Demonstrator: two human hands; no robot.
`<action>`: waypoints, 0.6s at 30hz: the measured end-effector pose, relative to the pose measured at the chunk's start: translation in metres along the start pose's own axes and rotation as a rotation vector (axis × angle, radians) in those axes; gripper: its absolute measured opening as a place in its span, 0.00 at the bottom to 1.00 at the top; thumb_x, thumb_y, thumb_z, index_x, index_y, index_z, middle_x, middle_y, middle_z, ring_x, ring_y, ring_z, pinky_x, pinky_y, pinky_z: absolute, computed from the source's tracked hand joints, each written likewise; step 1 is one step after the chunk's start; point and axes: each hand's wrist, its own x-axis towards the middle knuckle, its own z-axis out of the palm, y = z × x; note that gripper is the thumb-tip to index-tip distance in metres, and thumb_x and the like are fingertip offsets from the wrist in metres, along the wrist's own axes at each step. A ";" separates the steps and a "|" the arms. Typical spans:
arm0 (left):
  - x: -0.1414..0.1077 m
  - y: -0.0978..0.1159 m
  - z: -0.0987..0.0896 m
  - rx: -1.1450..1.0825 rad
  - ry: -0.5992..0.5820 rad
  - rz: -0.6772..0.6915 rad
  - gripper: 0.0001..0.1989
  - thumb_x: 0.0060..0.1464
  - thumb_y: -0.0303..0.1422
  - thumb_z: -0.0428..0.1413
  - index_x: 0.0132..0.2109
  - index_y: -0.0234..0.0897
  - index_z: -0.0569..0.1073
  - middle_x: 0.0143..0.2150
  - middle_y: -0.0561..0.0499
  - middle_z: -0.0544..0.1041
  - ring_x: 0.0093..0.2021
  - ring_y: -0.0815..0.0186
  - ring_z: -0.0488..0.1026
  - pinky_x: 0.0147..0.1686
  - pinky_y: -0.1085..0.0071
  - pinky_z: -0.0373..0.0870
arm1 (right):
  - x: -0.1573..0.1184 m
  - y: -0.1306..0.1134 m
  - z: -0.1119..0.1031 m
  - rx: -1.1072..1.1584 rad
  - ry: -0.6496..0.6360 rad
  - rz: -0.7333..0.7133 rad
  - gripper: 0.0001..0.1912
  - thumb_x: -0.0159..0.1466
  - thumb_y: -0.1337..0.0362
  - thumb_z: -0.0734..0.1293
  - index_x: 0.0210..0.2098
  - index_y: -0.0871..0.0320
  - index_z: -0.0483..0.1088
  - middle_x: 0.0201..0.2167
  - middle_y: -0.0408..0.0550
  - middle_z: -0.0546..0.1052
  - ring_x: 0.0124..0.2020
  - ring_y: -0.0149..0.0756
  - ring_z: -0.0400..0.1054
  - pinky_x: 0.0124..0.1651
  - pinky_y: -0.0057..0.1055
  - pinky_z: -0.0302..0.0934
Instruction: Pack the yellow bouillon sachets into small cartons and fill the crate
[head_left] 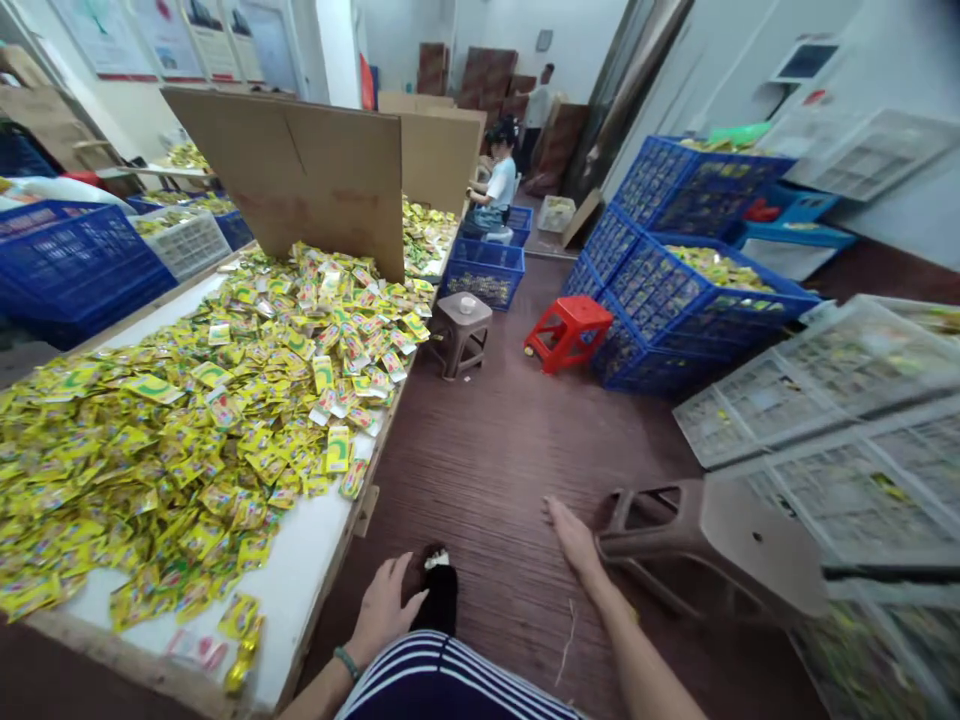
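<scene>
My left hand (384, 608) is low in the view, near the table edge and my leg, with fingers apart and nothing in it. A green bracelet (346, 660) circles that wrist. Out over the floor, my right hand (568, 532) stretches forward with spread, empty fingers, just left of a brown stool (757, 540). To the left, many small yellow packets (195, 440) lie heaped on a white table (292, 590). Whether my right hand touches the stool, I cannot tell.
A cardboard sheet (315, 180) stands on the table. Ahead are a small stool (466, 312) and a red stool (574, 325). Blue crates (652, 300) and white crates (832, 440) stack along the right. A person (498, 180) sits beyond; another (537, 110) stands farther back.
</scene>
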 end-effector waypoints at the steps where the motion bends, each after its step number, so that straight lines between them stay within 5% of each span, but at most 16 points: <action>1: 0.021 0.006 0.003 0.008 0.021 -0.017 0.32 0.60 0.44 0.51 0.68 0.38 0.62 0.62 0.39 0.69 0.63 0.55 0.66 0.62 0.60 0.64 | 0.026 -0.012 0.013 0.041 -0.045 -0.015 0.42 0.61 0.33 0.50 0.49 0.57 0.78 0.51 0.56 0.79 0.50 0.47 0.75 0.56 0.44 0.69; 5: 0.116 0.041 -0.003 0.018 0.081 -0.119 0.30 0.59 0.45 0.51 0.65 0.37 0.65 0.61 0.39 0.70 0.63 0.53 0.67 0.61 0.59 0.64 | 0.117 -0.035 0.031 0.050 -0.213 -0.149 0.39 0.62 0.35 0.53 0.54 0.57 0.76 0.57 0.54 0.76 0.60 0.46 0.68 0.66 0.45 0.59; 11: 0.229 0.109 -0.040 -0.007 0.070 -0.133 0.21 0.61 0.46 0.51 0.52 0.38 0.75 0.45 0.43 0.78 0.46 0.59 0.76 0.52 0.64 0.69 | 0.279 -0.049 0.003 0.095 -0.176 -0.147 0.43 0.64 0.34 0.50 0.57 0.60 0.73 0.61 0.58 0.72 0.63 0.47 0.66 0.66 0.48 0.59; 14: 0.277 0.130 -0.050 0.041 0.199 -0.163 0.30 0.58 0.47 0.55 0.62 0.36 0.68 0.58 0.38 0.73 0.58 0.53 0.70 0.58 0.59 0.66 | 0.371 -0.085 0.008 0.068 -0.158 -0.282 0.44 0.65 0.35 0.49 0.57 0.62 0.73 0.59 0.59 0.73 0.63 0.47 0.65 0.68 0.48 0.55; 18: 0.362 0.139 -0.058 0.156 0.558 -0.216 0.47 0.51 0.53 0.60 0.70 0.32 0.57 0.74 0.30 0.46 0.74 0.39 0.43 0.68 0.44 0.48 | 0.517 -0.149 0.046 -0.015 -0.164 -0.461 0.43 0.66 0.36 0.49 0.59 0.64 0.71 0.59 0.60 0.72 0.63 0.45 0.62 0.70 0.45 0.52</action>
